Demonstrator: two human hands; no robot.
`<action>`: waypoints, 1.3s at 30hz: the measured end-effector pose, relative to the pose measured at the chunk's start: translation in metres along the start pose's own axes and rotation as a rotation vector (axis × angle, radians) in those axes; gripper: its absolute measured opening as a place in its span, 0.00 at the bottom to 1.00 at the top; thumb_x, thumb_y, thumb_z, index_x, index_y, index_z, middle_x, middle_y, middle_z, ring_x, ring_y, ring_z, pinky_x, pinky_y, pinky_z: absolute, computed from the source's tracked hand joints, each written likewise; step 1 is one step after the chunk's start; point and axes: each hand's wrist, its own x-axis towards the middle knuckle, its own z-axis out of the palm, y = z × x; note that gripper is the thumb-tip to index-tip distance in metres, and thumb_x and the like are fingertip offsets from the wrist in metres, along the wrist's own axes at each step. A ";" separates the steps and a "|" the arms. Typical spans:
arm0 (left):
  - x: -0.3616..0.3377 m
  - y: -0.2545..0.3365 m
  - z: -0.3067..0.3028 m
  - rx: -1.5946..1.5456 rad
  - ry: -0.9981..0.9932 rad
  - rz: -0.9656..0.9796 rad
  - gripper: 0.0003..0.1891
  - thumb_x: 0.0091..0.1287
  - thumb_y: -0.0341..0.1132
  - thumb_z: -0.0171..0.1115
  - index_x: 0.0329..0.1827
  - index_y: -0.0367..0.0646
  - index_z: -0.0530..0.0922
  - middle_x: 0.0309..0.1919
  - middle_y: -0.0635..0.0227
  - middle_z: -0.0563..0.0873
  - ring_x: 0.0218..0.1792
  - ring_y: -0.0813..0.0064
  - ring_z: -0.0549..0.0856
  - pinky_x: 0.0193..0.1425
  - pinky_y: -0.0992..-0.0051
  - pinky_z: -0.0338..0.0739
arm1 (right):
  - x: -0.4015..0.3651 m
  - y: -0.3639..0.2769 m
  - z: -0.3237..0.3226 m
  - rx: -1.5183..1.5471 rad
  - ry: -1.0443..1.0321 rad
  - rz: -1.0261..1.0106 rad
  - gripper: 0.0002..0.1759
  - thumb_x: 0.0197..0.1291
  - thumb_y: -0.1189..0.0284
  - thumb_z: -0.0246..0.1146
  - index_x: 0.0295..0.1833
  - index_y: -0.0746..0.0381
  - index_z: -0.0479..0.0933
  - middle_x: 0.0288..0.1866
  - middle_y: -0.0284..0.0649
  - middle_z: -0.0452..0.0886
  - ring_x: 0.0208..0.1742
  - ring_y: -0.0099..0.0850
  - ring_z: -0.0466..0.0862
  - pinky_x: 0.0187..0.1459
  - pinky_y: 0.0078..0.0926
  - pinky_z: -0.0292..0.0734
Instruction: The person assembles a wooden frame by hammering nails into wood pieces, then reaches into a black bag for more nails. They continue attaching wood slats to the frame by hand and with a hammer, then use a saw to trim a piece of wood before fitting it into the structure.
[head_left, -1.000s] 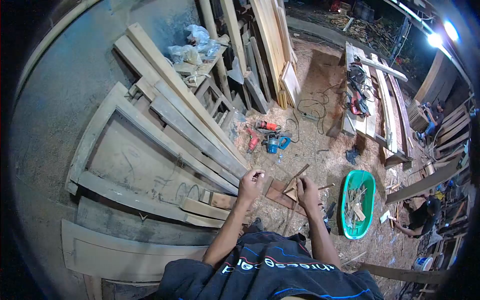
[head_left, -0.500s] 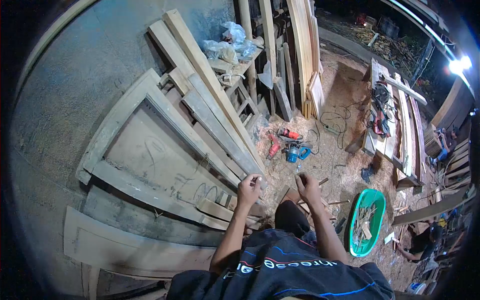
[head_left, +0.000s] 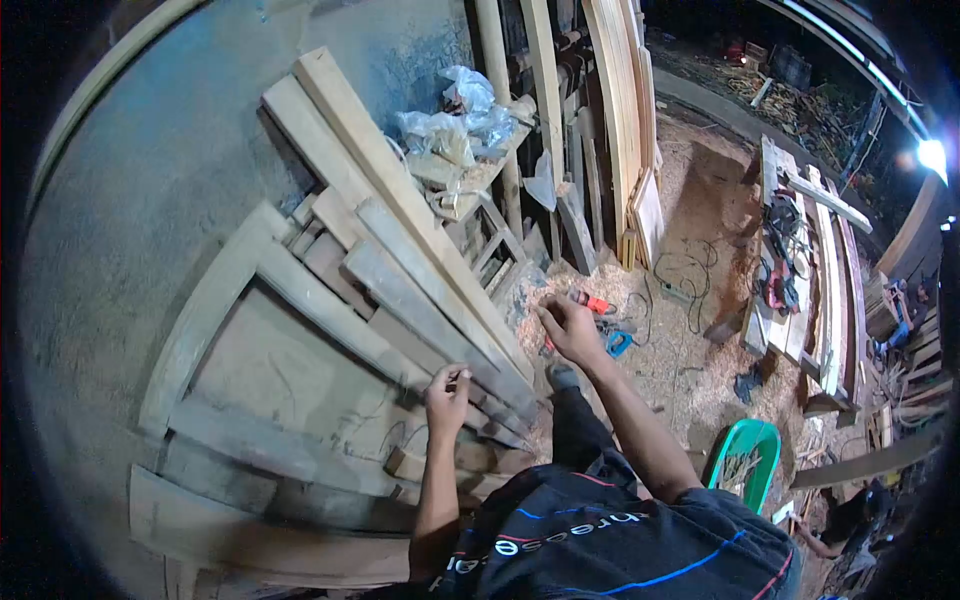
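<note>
My left hand is raised in front of the leaning wooden planks, its fingers curled in toward the thumb. Farther forward, my right hand has its fingers bent and tips together over the floor. Anything inside either hand is too small or hidden to make out. Just beyond the right hand lie a red power tool and a blue power tool, partly covered by that hand and arm. Left of my left hand, an old wooden frame leans against the wall.
A green tub with wood scraps stands at right. Behind it is a workbench with boards, tools and cables. A small shelf holds plastic bags. Cables cross the shavings-covered floor. Another person is at far right.
My body has moved forward, with one foot now showing ahead. My right hand has moved forward and left, covering part of the power tools; my left hand has moved left and slightly down.
</note>
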 end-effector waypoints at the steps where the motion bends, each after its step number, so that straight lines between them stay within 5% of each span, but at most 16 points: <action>1: 0.020 -0.010 0.003 0.053 0.021 -0.017 0.10 0.69 0.33 0.62 0.47 0.36 0.82 0.36 0.64 0.88 0.35 0.76 0.85 0.43 0.75 0.79 | 0.025 0.010 0.002 0.003 -0.009 -0.003 0.13 0.66 0.67 0.64 0.42 0.69 0.79 0.25 0.43 0.80 0.24 0.26 0.78 0.29 0.28 0.73; 3: 0.063 -0.011 0.017 0.015 0.047 -0.073 0.11 0.69 0.34 0.62 0.47 0.36 0.82 0.37 0.63 0.88 0.36 0.76 0.85 0.42 0.75 0.79 | 0.081 0.030 0.004 0.012 -0.028 -0.010 0.14 0.66 0.65 0.64 0.43 0.69 0.79 0.25 0.44 0.81 0.24 0.26 0.78 0.29 0.29 0.73; 7: 0.174 0.034 0.066 0.091 0.060 0.062 0.11 0.70 0.35 0.62 0.46 0.35 0.83 0.36 0.64 0.87 0.37 0.76 0.85 0.42 0.74 0.79 | 0.192 0.064 -0.010 -0.050 -0.078 -0.006 0.14 0.63 0.66 0.63 0.42 0.68 0.78 0.32 0.56 0.80 0.34 0.51 0.83 0.36 0.41 0.76; 10: 0.278 0.065 0.113 0.023 0.037 0.241 0.11 0.71 0.35 0.63 0.48 0.37 0.80 0.43 0.69 0.85 0.43 0.81 0.81 0.47 0.79 0.75 | 0.287 0.109 -0.003 0.097 -0.057 -0.042 0.14 0.60 0.67 0.66 0.42 0.69 0.77 0.31 0.55 0.80 0.33 0.52 0.83 0.35 0.41 0.76; 14: 0.430 0.125 0.160 -0.038 0.083 0.313 0.19 0.69 0.33 0.64 0.60 0.37 0.74 0.56 0.58 0.81 0.58 0.66 0.80 0.66 0.65 0.72 | 0.441 0.129 0.011 0.040 0.043 -0.259 0.28 0.55 0.68 0.70 0.59 0.66 0.71 0.51 0.57 0.79 0.52 0.53 0.81 0.50 0.42 0.76; 17: 0.557 0.120 0.178 0.111 0.202 0.345 0.22 0.67 0.27 0.61 0.64 0.36 0.69 0.58 0.52 0.78 0.61 0.57 0.77 0.64 0.65 0.72 | 0.561 0.139 0.045 0.005 0.108 -0.467 0.45 0.52 0.67 0.72 0.73 0.63 0.58 0.68 0.59 0.67 0.68 0.54 0.70 0.66 0.44 0.68; 20: 0.663 0.084 0.187 0.268 0.339 0.439 0.28 0.61 0.24 0.61 0.66 0.33 0.67 0.61 0.45 0.76 0.64 0.51 0.76 0.66 0.60 0.70 | 0.635 0.136 0.060 -0.108 0.015 -0.635 0.37 0.52 0.68 0.71 0.67 0.64 0.67 0.63 0.59 0.72 0.63 0.53 0.74 0.64 0.45 0.70; 23: 0.693 0.078 0.190 0.590 0.313 0.543 0.29 0.57 0.27 0.65 0.65 0.37 0.71 0.63 0.44 0.75 0.64 0.46 0.74 0.69 0.57 0.67 | 0.665 0.154 0.064 -0.291 -0.280 -0.472 0.26 0.54 0.69 0.70 0.58 0.64 0.77 0.54 0.56 0.79 0.57 0.54 0.79 0.61 0.46 0.71; 24: 0.696 0.073 0.192 0.671 0.268 0.567 0.28 0.56 0.28 0.66 0.63 0.38 0.73 0.63 0.44 0.74 0.65 0.44 0.73 0.69 0.57 0.66 | 0.660 0.170 0.064 -0.022 -0.133 -0.546 0.16 0.55 0.72 0.68 0.50 0.65 0.81 0.48 0.52 0.82 0.50 0.51 0.82 0.54 0.43 0.75; 27: 0.689 0.076 0.197 0.668 0.026 0.548 0.20 0.55 0.30 0.69 0.53 0.41 0.80 0.65 0.49 0.74 0.65 0.45 0.73 0.69 0.56 0.65 | 0.629 0.199 0.037 0.126 -0.027 -0.504 0.14 0.54 0.77 0.65 0.48 0.65 0.80 0.47 0.53 0.81 0.50 0.51 0.81 0.53 0.43 0.76; 28: 0.671 0.089 0.202 0.646 0.052 0.590 0.12 0.52 0.29 0.71 0.40 0.40 0.82 0.65 0.56 0.75 0.67 0.49 0.72 0.68 0.54 0.65 | 0.617 0.214 0.031 0.155 -0.015 -0.445 0.13 0.54 0.78 0.65 0.47 0.66 0.80 0.47 0.52 0.81 0.49 0.51 0.82 0.53 0.42 0.76; 34: 0.648 0.116 0.200 0.793 0.016 0.853 0.11 0.47 0.25 0.72 0.31 0.42 0.78 0.62 0.60 0.77 0.68 0.50 0.71 0.68 0.53 0.64 | 0.579 0.274 0.013 0.322 -0.062 -0.021 0.15 0.49 0.84 0.66 0.45 0.65 0.78 0.43 0.46 0.80 0.49 0.41 0.81 0.53 0.33 0.74; 35: 0.645 0.118 0.199 0.792 0.005 0.858 0.11 0.47 0.25 0.72 0.31 0.42 0.78 0.63 0.60 0.77 0.68 0.50 0.71 0.68 0.53 0.65 | 0.579 0.279 0.007 0.165 -0.036 -0.188 0.17 0.50 0.85 0.65 0.48 0.66 0.76 0.44 0.46 0.80 0.48 0.38 0.81 0.52 0.31 0.75; 39: 0.645 0.129 0.200 0.829 0.059 0.938 0.11 0.48 0.26 0.71 0.32 0.43 0.79 0.60 0.59 0.77 0.66 0.52 0.73 0.67 0.55 0.66 | 0.587 0.180 -0.031 0.334 0.176 -0.327 0.22 0.54 0.88 0.57 0.57 0.68 0.71 0.48 0.47 0.79 0.52 0.34 0.81 0.56 0.30 0.75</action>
